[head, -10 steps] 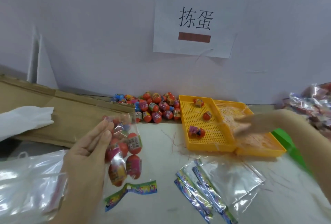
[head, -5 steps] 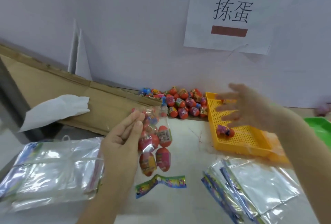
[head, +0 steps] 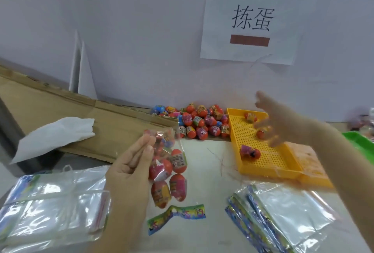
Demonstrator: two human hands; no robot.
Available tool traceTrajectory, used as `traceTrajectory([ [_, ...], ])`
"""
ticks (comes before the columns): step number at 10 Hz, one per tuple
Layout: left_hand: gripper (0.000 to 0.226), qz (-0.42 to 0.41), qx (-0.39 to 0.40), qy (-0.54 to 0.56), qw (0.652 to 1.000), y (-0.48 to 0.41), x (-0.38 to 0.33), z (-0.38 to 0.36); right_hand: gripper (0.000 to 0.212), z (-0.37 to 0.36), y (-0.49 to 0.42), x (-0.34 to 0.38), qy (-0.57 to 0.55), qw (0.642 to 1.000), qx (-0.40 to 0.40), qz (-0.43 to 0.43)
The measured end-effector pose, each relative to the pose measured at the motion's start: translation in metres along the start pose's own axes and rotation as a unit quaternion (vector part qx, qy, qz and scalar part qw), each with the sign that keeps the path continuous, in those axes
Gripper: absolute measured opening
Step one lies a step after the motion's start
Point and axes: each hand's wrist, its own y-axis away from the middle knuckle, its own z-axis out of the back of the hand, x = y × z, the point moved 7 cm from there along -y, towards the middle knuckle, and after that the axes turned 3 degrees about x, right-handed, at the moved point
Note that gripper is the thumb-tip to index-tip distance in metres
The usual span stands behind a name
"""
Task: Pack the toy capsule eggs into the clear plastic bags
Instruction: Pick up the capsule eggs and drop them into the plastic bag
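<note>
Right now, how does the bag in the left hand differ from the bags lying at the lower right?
The held bag bulges with eggs; the flat bags look empty. The held bag is held upright by the left hand; the flat bags lie fanned out on the table. Both are clear plastic.

White table (head: 204, 161): eggs (head: 198, 123), tray (head: 269, 157), bags (head: 287, 212).

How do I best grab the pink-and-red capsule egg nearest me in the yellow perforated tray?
From above, pinch the pink-and-red capsule egg across its middle, gripping its near and far sides. It lies sideways, its pink end close to the left wall of the yellow perforated tray.
</note>
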Motion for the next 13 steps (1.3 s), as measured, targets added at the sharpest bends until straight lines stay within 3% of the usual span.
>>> traceTrajectory([
  [1, 0.026, 0.000, 0.004, -0.009, 1.000, -0.001, -0.002, -0.003, 0.078, -0.031, -0.014, 0.005, 0.001, 0.994, 0.100, -0.052],
  [2, 0.027, -0.004, 0.006, -0.028, 1.000, 0.004, 0.000, -0.002, 0.101, -0.028, 0.008, -0.004, -0.122, 0.982, 0.068, -0.128],
  [3, 0.030, -0.016, 0.007, -0.021, 1.000, 0.002, -0.003, -0.003, 0.103, -0.030, -0.003, 0.009, 0.126, 0.965, 0.030, -0.227],
  [4, 0.025, -0.024, 0.002, -0.019, 1.000, 0.003, -0.001, -0.003, 0.079, -0.018, 0.016, 0.056, 0.040, 0.998, -0.053, -0.004],
  [5, 0.023, -0.037, 0.009, -0.012, 0.999, 0.005, -0.004, -0.005, 0.072, -0.016, 0.000, 0.036, 0.238, 0.953, -0.181, 0.039],
  [6, 0.026, -0.050, 0.014, -0.010, 0.999, 0.009, -0.005, -0.007, 0.065, -0.064, -0.009, -0.015, 0.188, 0.976, -0.100, -0.041],
  [7, 0.027, -0.049, 0.027, -0.028, 0.998, 0.012, -0.006, -0.011, 0.074, -0.094, -0.011, -0.049, 0.167, 0.983, -0.064, -0.051],
  [9, 0.032, -0.040, 0.052, -0.010, 0.998, 0.016, -0.006, -0.018, 0.011, -0.101, -0.024, -0.066, 0.094, 0.984, -0.150, -0.003],
  [10, 0.046, 0.023, 0.072, 0.046, 0.996, 0.011, 0.001, -0.020, 0.009, -0.094, -0.022, -0.066, 0.056, 0.979, -0.197, 0.019],
  [11, 0.023, 0.056, 0.082, 0.030, 0.995, 0.006, 0.009, -0.019, 0.009, -0.089, -0.024, -0.062, 0.048, 0.977, -0.206, 0.040],
  [13, 0.016, 0.053, -0.007, 0.053, 0.997, 0.000, 0.009, -0.004, 0.015, -0.081, -0.030, -0.063, -0.010, 0.978, -0.205, 0.048],
])
